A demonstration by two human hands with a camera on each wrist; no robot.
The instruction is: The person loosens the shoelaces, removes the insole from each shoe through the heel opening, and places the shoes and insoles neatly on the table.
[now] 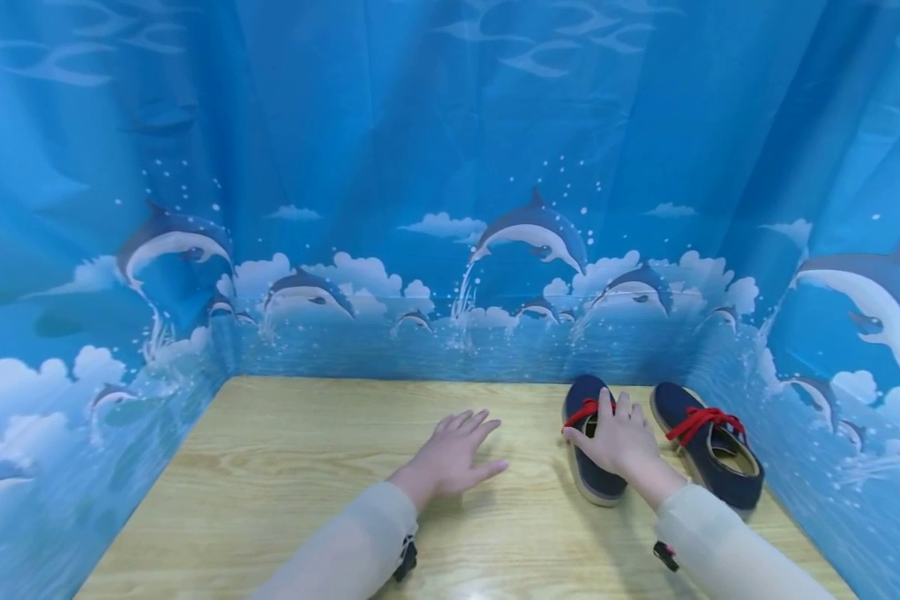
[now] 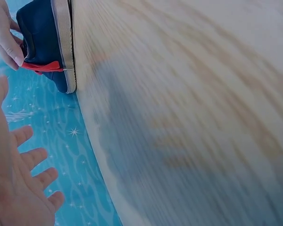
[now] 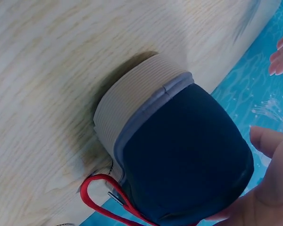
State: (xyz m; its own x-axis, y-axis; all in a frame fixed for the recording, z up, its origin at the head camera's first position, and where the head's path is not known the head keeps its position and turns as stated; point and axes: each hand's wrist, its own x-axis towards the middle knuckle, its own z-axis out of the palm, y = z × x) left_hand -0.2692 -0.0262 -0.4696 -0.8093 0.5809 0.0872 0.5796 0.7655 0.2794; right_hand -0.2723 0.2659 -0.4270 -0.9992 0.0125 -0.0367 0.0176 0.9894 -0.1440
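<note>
Two navy shoes with red laces and pale soles stand side by side at the right of the wooden surface. My right hand (image 1: 621, 437) is over the left shoe (image 1: 596, 479), its fingers spread above the laces and opening. In the right wrist view the dark heel (image 3: 188, 155) of a shoe fills the middle, with my thumb beside it; whether the palm touches the shoe cannot be told. The other shoe (image 1: 720, 454) lies just right of that hand. My left hand (image 1: 450, 458) hovers over the middle of the surface, fingers spread, holding nothing.
The pale wood-grain tabletop (image 1: 285, 475) is enclosed at the back and both sides by a blue curtain (image 1: 390, 150) printed with dolphins and clouds. The right shoe stands close to the curtain's right side. Small dark devices hang at both wrists.
</note>
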